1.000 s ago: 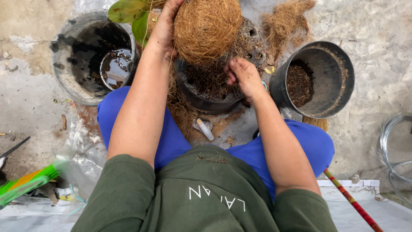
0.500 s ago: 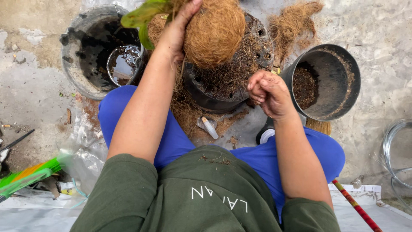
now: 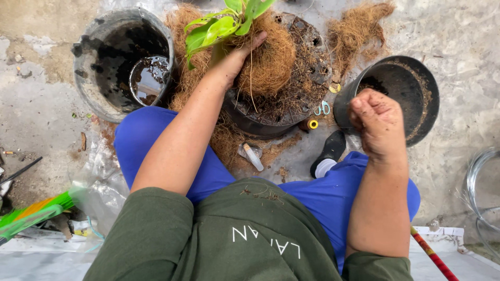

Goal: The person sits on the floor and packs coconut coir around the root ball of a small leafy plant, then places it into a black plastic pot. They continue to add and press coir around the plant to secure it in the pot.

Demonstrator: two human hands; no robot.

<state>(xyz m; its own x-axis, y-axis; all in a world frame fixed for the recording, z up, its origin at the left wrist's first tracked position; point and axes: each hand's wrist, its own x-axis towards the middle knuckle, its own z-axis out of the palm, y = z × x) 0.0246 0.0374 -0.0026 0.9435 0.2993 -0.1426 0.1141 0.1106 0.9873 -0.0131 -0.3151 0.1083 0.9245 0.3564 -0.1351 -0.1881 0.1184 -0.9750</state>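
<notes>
No package or label shows clearly; a crumpled clear plastic bag (image 3: 96, 195) lies on the concrete by the left knee, beside a green and orange tool (image 3: 31, 213). The left hand (image 3: 234, 60) wraps its fingers around a coconut-fibre root ball (image 3: 271, 57) of a green-leaved plant (image 3: 219, 26), held over the wide black pot (image 3: 291, 99). The right hand (image 3: 377, 119) is balled in a soil-stained fist, just in front of the smaller black pot (image 3: 411, 93); what it encloses is hidden.

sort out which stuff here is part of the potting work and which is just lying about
In use:
left hand gripping the coir-wrapped plant
wide black pot beneath it
right hand, a closed fist by the smaller black pot

Lying about:
grey bucket
loose coir
white tube
red stick
wire coil
</notes>
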